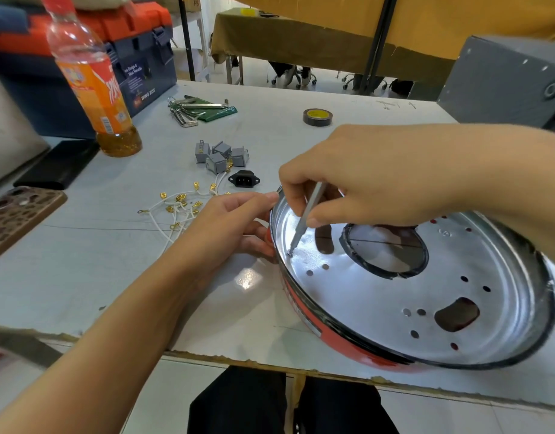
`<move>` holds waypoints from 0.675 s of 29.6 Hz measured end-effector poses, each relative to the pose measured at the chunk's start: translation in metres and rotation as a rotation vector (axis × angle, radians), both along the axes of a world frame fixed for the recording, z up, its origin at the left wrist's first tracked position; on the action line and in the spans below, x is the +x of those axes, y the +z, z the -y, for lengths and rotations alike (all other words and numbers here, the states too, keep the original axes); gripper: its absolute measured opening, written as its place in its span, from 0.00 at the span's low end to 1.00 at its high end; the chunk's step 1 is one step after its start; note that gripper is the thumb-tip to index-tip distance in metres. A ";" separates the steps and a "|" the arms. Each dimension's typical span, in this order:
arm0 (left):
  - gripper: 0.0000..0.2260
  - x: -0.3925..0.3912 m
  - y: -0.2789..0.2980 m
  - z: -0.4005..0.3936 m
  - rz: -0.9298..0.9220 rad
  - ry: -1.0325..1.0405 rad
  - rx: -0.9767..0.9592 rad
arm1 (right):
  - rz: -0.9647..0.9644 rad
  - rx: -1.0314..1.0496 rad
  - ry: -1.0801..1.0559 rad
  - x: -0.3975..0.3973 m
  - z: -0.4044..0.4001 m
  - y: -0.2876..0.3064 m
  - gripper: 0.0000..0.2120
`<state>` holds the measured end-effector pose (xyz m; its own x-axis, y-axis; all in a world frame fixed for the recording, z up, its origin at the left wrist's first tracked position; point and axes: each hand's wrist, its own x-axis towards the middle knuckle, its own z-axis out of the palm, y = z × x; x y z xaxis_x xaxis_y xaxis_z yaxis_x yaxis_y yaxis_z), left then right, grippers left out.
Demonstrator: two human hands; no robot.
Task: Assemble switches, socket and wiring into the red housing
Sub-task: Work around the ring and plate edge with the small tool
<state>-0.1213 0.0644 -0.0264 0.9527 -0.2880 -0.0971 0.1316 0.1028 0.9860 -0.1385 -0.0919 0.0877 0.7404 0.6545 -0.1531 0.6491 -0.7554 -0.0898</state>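
Nearest the viewer, the red housing [357, 349] lies on the worktop [113, 261] close to its chipped front edge, open side up, so the shiny metal inner plate with its round holes and large central opening faces the camera. The left hand [229, 227] steadies the housing at its left rim, its grip curled round the edge with the fingertips on the rim. The right hand [357, 180] reaches in from above, its grip pinched together on a slim metal hex key [306, 220], whose tip stands on a small screw [289, 252] in the plate just inside the left rim.

Just beyond the left hand, a bundle of white wires [179, 211] with gold crimp terminals lies loose on the worktop. Near it, slightly farther back, sits the black socket [244, 180], and behind that a cluster of grey switches [221, 155], well apart from the housing.

Farther off are a green hex key set [201, 109] and a roll of dark tape [317, 116]. At the left stand an orange drink bottle [94, 83], a black flat case [58, 164] and a phone [16, 217] in a patterned cover, with a blue and orange toolbox [135, 48] at the back.
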 end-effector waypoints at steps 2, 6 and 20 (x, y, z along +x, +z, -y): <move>0.10 0.000 0.001 0.001 0.013 0.007 0.004 | 0.033 0.047 0.047 0.001 0.001 0.000 0.05; 0.10 0.000 0.002 0.001 0.021 0.011 0.016 | 0.097 0.066 0.065 0.006 -0.001 -0.001 0.04; 0.11 -0.002 0.002 0.001 0.025 -0.001 0.006 | 0.312 0.043 -0.054 0.014 -0.012 -0.019 0.10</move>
<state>-0.1233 0.0636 -0.0243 0.9545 -0.2887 -0.0749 0.1069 0.0968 0.9895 -0.1248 -0.0801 0.0688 0.7812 0.6138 0.1139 0.6093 -0.7894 0.0748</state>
